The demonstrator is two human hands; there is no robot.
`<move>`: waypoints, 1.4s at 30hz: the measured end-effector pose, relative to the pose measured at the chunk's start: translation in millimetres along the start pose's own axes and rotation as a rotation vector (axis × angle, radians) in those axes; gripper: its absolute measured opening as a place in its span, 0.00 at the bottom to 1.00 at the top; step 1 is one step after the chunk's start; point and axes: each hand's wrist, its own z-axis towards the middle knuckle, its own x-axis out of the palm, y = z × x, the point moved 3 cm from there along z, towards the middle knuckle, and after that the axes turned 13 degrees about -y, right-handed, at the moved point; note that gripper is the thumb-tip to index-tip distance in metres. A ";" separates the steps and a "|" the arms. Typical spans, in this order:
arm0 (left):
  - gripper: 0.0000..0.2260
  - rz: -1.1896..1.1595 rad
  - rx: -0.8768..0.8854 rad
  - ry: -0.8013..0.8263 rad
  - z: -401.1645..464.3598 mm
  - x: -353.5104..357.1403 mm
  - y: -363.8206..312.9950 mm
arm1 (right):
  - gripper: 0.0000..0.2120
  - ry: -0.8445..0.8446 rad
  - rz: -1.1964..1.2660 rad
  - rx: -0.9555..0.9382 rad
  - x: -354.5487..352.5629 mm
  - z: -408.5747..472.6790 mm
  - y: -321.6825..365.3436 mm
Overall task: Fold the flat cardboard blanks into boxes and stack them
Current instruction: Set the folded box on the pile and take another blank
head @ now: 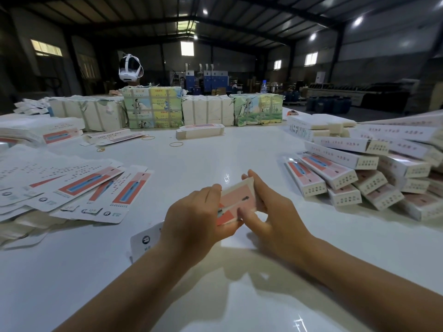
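Both forearms reached in from the bottom edge over the white table [215, 152]; the left hand [196, 224] curled round the near end of a pink-printed box blank [237, 200], hiding that end, while a white flap with a round logo [146, 239] poked out behind the wrist; the right hand [271, 212] gripped the blank's far side, fingers wrapped over its top edge, thumb pressed on its face; flat blanks [96, 188] fanned at left, partly cut off; folded boxes [347, 178] were piled at right, running out of view; small print was unreadable.
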 end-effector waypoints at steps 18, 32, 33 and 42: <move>0.31 -0.045 -0.176 0.075 1.2 3.3 8.0 | 0.24 0.054 0.298 0.188 4.9 2.0 -6.1; 0.31 -0.157 -0.136 0.103 1.4 4.9 24.7 | 0.35 0.018 0.047 -0.048 2.2 3.4 -1.7; 0.31 -0.165 -0.102 0.127 1.1 4.9 26.5 | 0.37 0.069 0.005 -0.118 0.3 3.9 0.2; 0.26 -0.064 0.051 0.252 -2.8 11.3 34.0 | 0.22 0.117 -0.470 -0.551 0.4 4.9 -8.5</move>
